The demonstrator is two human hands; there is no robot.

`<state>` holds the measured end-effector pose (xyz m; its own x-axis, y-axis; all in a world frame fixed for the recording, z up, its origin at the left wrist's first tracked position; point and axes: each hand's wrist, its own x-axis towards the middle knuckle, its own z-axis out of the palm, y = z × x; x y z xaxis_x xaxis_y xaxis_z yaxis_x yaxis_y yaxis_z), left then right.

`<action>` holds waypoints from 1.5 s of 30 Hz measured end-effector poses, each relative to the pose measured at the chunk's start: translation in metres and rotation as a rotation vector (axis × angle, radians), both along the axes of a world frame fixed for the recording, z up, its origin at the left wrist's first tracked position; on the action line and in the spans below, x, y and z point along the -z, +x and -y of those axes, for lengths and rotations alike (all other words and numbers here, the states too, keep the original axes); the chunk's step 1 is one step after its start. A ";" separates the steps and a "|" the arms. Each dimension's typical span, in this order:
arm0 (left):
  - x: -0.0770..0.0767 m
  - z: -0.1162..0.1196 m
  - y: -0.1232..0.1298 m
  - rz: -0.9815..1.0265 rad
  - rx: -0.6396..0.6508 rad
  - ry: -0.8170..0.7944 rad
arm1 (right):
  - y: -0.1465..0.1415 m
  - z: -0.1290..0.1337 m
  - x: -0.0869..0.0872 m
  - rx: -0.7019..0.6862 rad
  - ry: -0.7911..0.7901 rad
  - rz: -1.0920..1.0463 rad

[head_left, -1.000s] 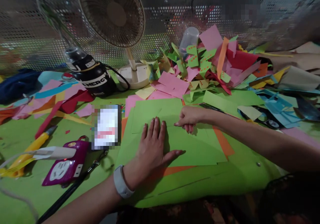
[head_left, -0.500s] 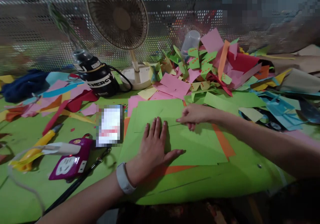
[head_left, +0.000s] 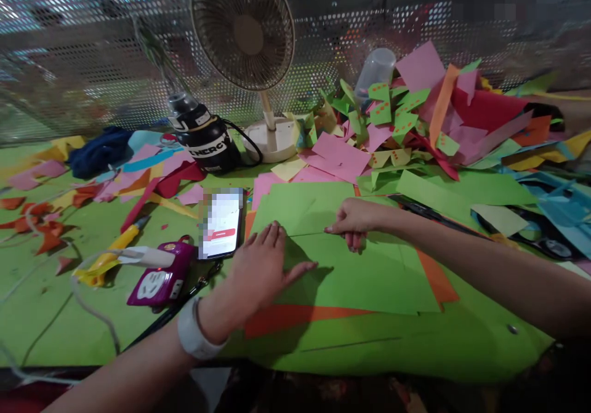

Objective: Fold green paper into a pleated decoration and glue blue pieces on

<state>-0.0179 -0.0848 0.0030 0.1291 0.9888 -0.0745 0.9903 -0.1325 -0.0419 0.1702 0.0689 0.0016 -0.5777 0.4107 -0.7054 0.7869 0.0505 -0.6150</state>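
One rectangular green paper sheet (head_left: 364, 280) runs left-to-right: left hand (head_left: 258, 264) flattened at left, right hand (head_left: 354, 217) curled at far edge, grip unclear.

only word i can really make out is "energy", in big dark caps on the white band round the black bottle (head_left: 207, 142). last letter bends away with the curve, so that one's a bit iffy. there are smaller pale labels higher up the bottle, too small to read. phone (head_left: 225, 225) is lit with a red bar on screen, but the lettering's illegible. purple socket box (head_left: 161, 274) has a white label, print too blurry.
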 end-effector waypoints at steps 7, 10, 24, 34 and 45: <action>-0.034 -0.065 0.006 0.459 -0.122 -0.355 | -0.003 0.002 -0.002 -0.017 -0.006 0.028; -0.017 -0.083 0.005 0.602 -0.101 -0.573 | -0.004 0.003 -0.004 -0.004 0.001 0.025; -0.010 -0.081 -0.035 0.719 -0.335 -0.891 | 0.001 0.002 -0.002 0.010 0.004 -0.012; -0.055 -0.072 -0.058 0.555 -0.396 -0.632 | 0.000 0.017 -0.005 0.020 0.304 -0.010; -0.036 -0.071 -0.009 1.047 -0.345 -0.269 | 0.018 0.028 -0.009 0.098 0.742 -0.060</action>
